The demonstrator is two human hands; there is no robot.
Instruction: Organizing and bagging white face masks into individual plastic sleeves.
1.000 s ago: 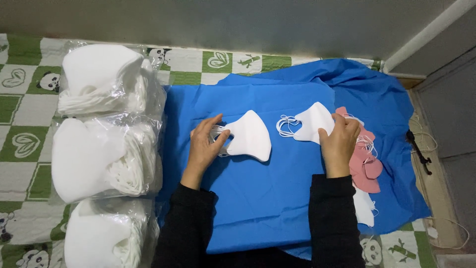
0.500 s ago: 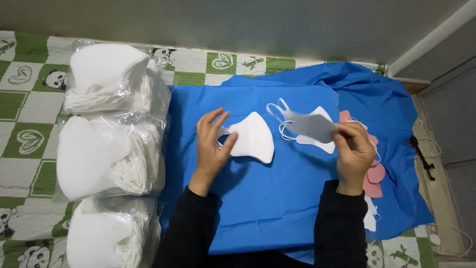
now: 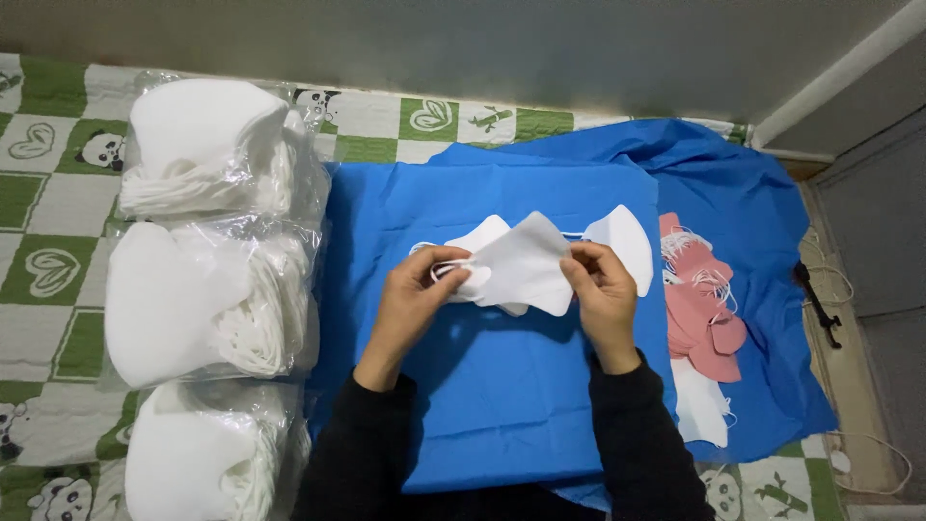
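The left hand (image 3: 410, 299) and right hand (image 3: 600, 289) each pinch an end of a white mask (image 3: 521, 270), holding it just above the blue cloth (image 3: 502, 386) so it stays flat over another.

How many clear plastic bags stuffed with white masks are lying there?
3, in a column on the left of the blue cloth: top bag, middle bag, bottom bag, which the frame's lower edge cuts off. More may lie out of view.
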